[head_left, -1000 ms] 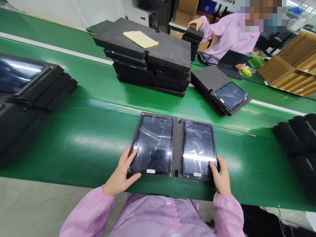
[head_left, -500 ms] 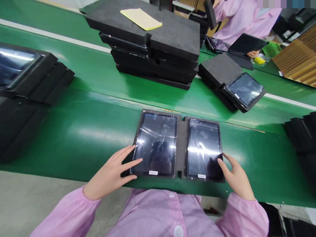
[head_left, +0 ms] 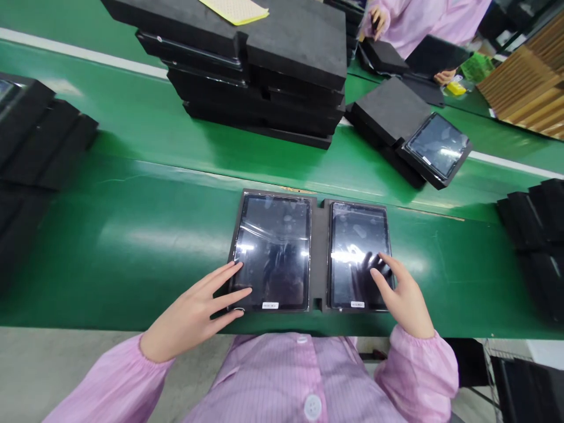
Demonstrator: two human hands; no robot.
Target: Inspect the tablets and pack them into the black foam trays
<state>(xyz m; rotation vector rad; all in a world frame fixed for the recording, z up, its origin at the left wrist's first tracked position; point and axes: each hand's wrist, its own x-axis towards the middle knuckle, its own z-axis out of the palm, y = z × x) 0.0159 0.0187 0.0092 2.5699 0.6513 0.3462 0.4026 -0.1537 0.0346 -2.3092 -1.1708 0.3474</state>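
Two dark glossy tablet screens lie face up, side by side, in a black foam tray [head_left: 320,258] near the bench's front edge. Each screen has a small white label at its lower edge. My left hand [head_left: 194,308] rests with fingers spread over the lower left edge of the left tablet screen [head_left: 277,252]. Over the lower right part of the right tablet screen [head_left: 352,247] is my right hand [head_left: 405,296], thumb and fingers apart, holding nothing. Whether its fingertips touch the glass, I cannot tell.
A tall stack of black foam trays [head_left: 264,82] topped by a yellow-edged paper [head_left: 235,9] stands behind. Smaller stacks sit at left [head_left: 35,129] and right [head_left: 535,229]. Beyond the angled tray with a tablet [head_left: 438,147], a co-worker in a pink smock [head_left: 423,23] works near cardboard dividers [head_left: 524,82].
My right hand has moved from the right tablet's outer edge inward over its glass. My left hand stays at the left tablet's edge. The view has shifted slightly.
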